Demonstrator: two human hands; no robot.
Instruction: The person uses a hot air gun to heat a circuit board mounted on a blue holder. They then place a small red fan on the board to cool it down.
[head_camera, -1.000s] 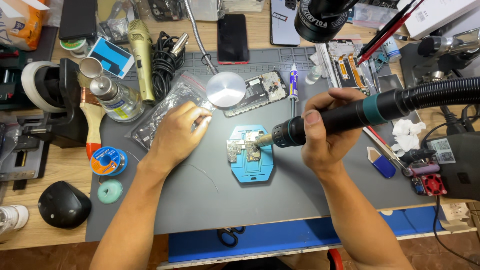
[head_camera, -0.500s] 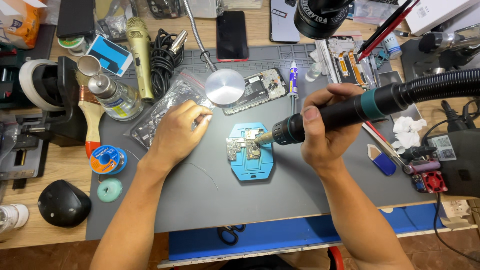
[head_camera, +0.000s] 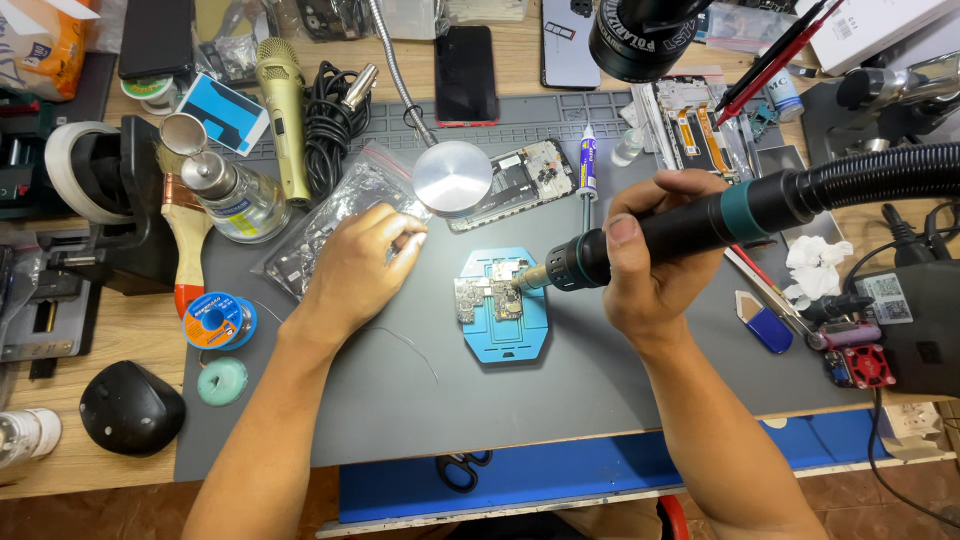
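My right hand (head_camera: 655, 265) grips a black hot-air wand (head_camera: 690, 225) with a teal ring and a ribbed hose. Its metal nozzle points left at a small circuit board (head_camera: 490, 295) clamped on a blue holder (head_camera: 505, 320) on the grey work mat (head_camera: 420, 390). My left hand (head_camera: 360, 265) rests with curled fingers on the mat, its fingertips on a clear plastic bag of parts (head_camera: 335, 215). Whether those fingers pinch anything is hidden.
A round metal disc on a gooseneck (head_camera: 452, 178) stands behind the holder, with an opened phone body (head_camera: 520, 175) beside it. A bottle (head_camera: 235, 200), a solder spool (head_camera: 215, 320), a microphone (head_camera: 280, 110), a brush and cables lie left. A black station unit (head_camera: 920, 330) and tools sit right.
The wand's nozzle has shifted slightly lower onto the board. My left hand has stayed in place on the bag.
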